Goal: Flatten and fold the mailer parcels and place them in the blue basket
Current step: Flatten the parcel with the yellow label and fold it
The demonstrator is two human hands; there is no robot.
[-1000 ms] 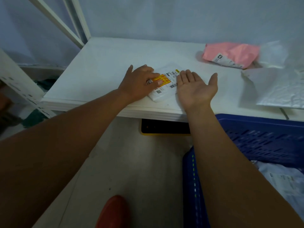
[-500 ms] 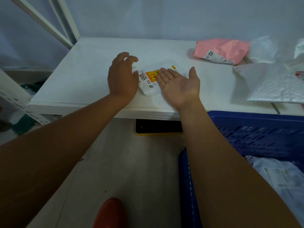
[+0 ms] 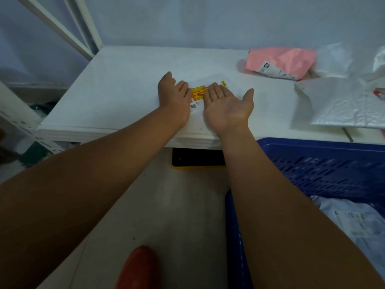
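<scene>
Left hand (image 3: 174, 97), newly uncurled, and palm-up right hand (image 3: 226, 105) are bracketing, straight-fingered and empty, a likely light, limp mailer parcel (image 3: 198, 95) between their fingertips, best pinched edgewise.

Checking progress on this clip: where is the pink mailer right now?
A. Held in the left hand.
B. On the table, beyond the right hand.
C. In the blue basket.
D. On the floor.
B: the pink mailer lies on the table, back and right of the right hand, untouched.
</scene>
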